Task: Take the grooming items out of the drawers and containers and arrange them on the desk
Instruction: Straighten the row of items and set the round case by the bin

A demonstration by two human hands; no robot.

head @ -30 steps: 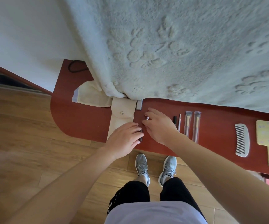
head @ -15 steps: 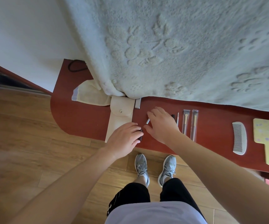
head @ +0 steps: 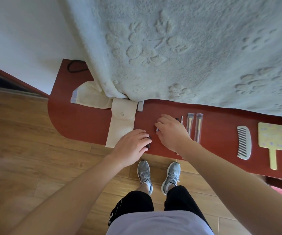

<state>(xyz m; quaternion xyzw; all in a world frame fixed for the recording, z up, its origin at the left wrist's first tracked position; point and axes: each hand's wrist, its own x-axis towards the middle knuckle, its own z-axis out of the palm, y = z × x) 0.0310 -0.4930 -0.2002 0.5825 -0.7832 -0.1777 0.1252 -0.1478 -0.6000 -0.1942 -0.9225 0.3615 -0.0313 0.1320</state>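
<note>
On the red-brown desk [head: 79,122] lies a cream pouch [head: 121,126] with a snap button. My left hand [head: 131,146] rests just right of the pouch, fingers curled over a small dark item [head: 149,141] at the desk's front edge. My right hand [head: 172,131] is beside it, fingertips pinching a thin silver tool [head: 157,129] against the desk. Right of that hand lie a slim white stick [head: 181,119] and two wrapped brushes [head: 194,126]. Farther right sit a white comb [head: 244,145] and a yellow hand mirror [head: 271,141].
A thick pale blanket [head: 187,48] hangs over the back of the desk. A cream cloth [head: 89,95] and a small grey block [head: 140,106] lie by the pouch, and a black hair tie [head: 76,67] sits at the far left corner. Wooden floor lies below.
My right hand has shifted slightly right with the silver tool, away from my left hand. My left hand has stayed on the dark item.
</note>
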